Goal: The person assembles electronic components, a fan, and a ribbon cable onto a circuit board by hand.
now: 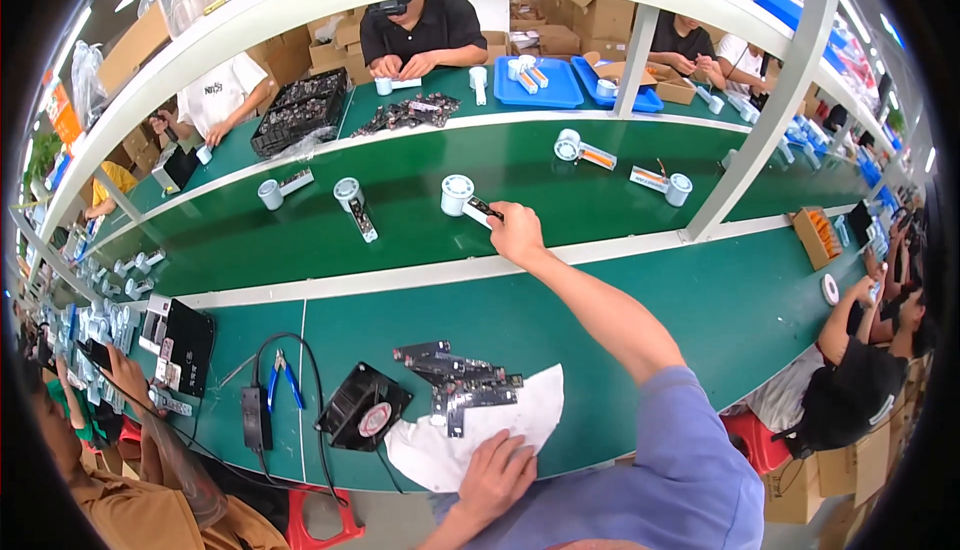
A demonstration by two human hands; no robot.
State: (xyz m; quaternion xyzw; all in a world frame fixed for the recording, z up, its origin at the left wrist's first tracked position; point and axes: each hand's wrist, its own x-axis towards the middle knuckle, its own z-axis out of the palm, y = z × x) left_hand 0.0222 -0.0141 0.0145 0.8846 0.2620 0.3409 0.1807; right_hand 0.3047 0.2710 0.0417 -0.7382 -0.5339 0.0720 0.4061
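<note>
My right arm reaches across to the green belt, and my right hand (pixel 518 233) is closed on the handle end of a pale blue handheld fan (pixel 458 196). A dark circuit board (pixel 482 208) shows along that fan's handle, partly under my fingers. Close to my body, my left hand (pixel 497 475) rests on a white sheet (pixel 425 452), fingers laid out over it and holding nothing. A loose pile of black circuit boards (pixel 468 390) lies on the sheet's far edge, just beyond my left hand.
Left of the sheet are a black cooling fan (pixel 362 406), blue-handled pliers (pixel 285 382) and a black power adapter (pixel 256 418) with cable. More handheld fans (pixel 349 193) lie along the belt (pixel 400 240). A white post (pixel 765 100) rises on the right. Co-workers sit around.
</note>
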